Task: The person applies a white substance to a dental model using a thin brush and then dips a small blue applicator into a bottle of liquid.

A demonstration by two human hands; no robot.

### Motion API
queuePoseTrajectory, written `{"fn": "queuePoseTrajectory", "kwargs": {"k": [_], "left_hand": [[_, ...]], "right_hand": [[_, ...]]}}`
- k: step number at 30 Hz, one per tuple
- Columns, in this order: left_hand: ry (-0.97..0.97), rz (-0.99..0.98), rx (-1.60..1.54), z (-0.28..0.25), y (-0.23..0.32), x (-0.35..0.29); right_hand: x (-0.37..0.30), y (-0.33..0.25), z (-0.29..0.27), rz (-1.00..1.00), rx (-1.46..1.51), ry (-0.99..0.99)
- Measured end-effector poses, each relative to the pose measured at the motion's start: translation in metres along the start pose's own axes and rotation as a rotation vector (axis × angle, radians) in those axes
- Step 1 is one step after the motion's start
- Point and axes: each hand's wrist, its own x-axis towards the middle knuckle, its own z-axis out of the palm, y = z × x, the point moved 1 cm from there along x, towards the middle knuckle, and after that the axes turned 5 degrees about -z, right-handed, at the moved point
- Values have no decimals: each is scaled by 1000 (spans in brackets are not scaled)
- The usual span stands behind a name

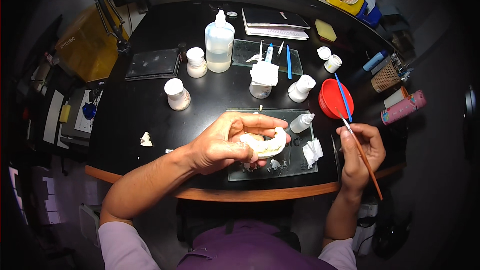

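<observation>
My left hand (225, 140) is closed round a cream-white dental cast (270, 145), curved like a dental arch, held above a glass slab (235, 172). Part of the cast is hidden by my fingers. At the right, my right hand (362, 155) pinches a thin brush (361, 149) with a brown handle, its tip pointing up toward a red bowl (327, 97). A blue stick (343, 95) lies across that bowl. On the slab are a small white dropper bottle (302, 123), a crumpled white tissue (313, 152) and pale smears of material.
Behind the slab stand a large clear squeeze bottle (219, 45) and several white-capped jars, one a jar (177, 95) at the left. A second glass slab (242, 47) holds small tools. To the right are a pink bottle (402, 107) and a woven brush holder (385, 77). The wooden table edge (250, 195) runs in front.
</observation>
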Motion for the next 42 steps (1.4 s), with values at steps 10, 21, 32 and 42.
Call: {"fn": "queuePoseTrajectory", "kwargs": {"k": [10, 21, 32, 42], "left_hand": [[79, 0, 77, -3, 4, 0], [75, -3, -1, 4, 5, -1], [37, -16, -46, -2, 4, -2], [36, -1, -34, -1, 4, -2]], "right_hand": [[56, 33, -39, 70, -343, -39], [61, 55, -47, -9, -540, -120], [-45, 38, -139, 148, -331, 269], [-62, 37, -132, 163, -192, 328]]}}
